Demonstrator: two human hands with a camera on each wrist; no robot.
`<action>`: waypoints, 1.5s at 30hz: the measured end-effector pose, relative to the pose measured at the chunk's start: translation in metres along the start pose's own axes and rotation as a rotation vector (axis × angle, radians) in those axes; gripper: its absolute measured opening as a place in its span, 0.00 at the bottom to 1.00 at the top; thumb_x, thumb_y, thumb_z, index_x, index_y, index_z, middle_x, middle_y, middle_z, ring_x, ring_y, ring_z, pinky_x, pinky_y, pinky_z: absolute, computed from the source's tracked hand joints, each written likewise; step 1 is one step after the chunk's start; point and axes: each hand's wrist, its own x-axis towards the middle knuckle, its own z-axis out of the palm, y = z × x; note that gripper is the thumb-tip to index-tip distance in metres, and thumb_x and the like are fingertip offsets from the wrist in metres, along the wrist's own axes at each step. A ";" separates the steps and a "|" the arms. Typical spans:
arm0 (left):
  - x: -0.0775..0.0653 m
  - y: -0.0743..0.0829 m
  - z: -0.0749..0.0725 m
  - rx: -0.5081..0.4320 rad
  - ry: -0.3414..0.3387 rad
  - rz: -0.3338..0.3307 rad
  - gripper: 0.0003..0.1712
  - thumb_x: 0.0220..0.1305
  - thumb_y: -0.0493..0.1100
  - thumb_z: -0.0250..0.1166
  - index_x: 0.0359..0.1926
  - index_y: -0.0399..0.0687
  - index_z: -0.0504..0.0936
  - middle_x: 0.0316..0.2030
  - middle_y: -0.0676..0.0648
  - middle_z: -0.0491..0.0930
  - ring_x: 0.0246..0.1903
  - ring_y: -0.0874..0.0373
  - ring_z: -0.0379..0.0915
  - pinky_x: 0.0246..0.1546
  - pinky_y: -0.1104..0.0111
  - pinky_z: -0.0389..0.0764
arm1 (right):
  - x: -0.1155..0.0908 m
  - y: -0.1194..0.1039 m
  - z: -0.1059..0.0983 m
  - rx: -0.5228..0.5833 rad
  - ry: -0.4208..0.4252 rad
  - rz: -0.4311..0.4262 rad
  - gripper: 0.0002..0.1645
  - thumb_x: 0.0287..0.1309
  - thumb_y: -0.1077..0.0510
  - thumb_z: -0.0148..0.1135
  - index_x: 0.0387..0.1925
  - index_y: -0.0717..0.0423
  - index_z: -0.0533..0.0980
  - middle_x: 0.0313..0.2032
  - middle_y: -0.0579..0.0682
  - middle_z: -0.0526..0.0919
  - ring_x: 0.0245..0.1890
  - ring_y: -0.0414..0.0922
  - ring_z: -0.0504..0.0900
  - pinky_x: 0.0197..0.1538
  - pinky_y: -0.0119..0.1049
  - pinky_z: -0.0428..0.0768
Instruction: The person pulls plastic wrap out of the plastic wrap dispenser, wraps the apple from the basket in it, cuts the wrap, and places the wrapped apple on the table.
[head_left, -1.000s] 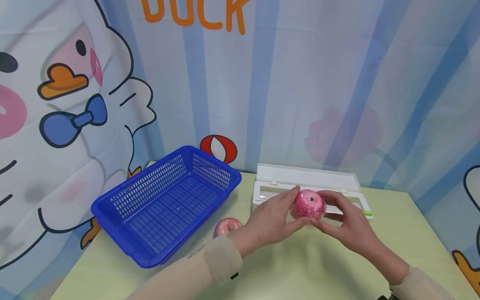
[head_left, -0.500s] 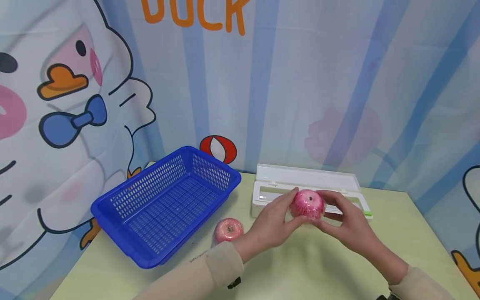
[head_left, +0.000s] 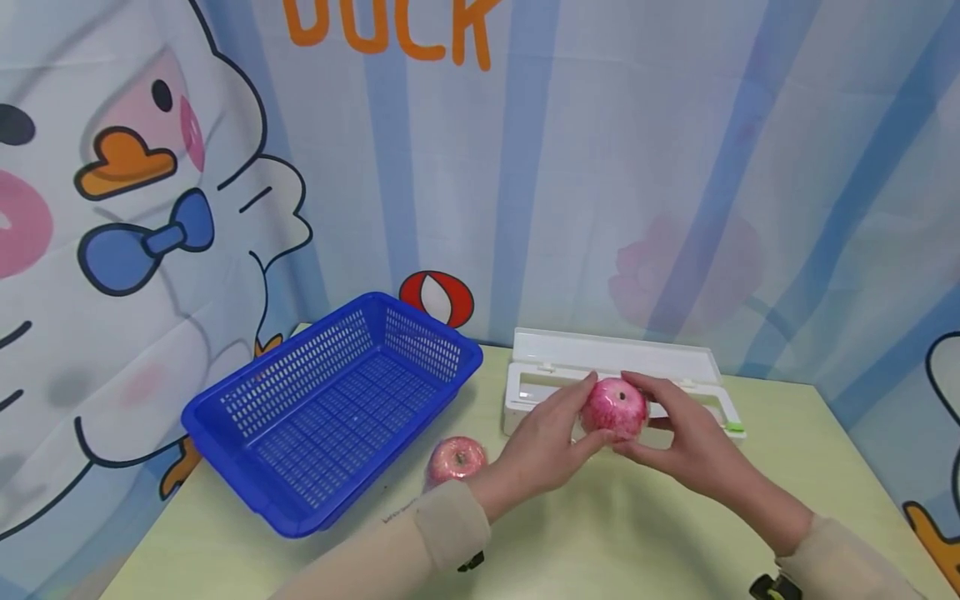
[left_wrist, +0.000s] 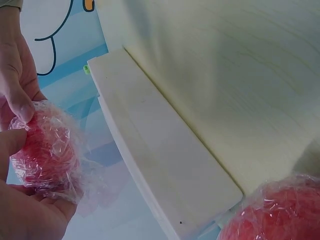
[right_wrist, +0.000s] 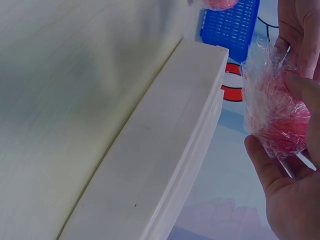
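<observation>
A pink-red apple [head_left: 617, 407] wrapped in clear plastic film is held up between both hands, in front of a white plastic-wrap dispenser [head_left: 624, 383]. My left hand [head_left: 547, 437] grips its left side, thumb low and fingers behind. From the right, my right hand [head_left: 693, 437] holds it with thumb and fingers curled around. Crinkled film [right_wrist: 257, 82] bunches under the fruit in the right wrist view, and loose film trails off it in the left wrist view. On the table, a second wrapped apple [head_left: 457, 458] sits beside my left forearm.
A blue perforated basket [head_left: 337, 408] stands on the left of the pale table [head_left: 600, 550]. The dispenser's lid [head_left: 615, 354] is raised at the back, near a printed curtain [head_left: 637, 167].
My right hand has shifted slightly left and its fingers lie further over the apple's side. The left hand keeps nearly the same place; the second apple shows more fully than at first.
</observation>
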 end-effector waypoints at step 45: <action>-0.005 0.005 0.014 -1.289 0.111 -0.345 0.38 0.79 0.51 0.51 0.83 0.43 0.59 0.79 0.41 0.64 0.79 0.42 0.60 0.77 0.51 0.65 | 0.008 -0.001 0.009 0.066 0.088 0.062 0.50 0.47 0.70 0.85 0.71 0.62 0.70 0.62 0.60 0.79 0.57 0.22 0.74 0.49 0.26 0.85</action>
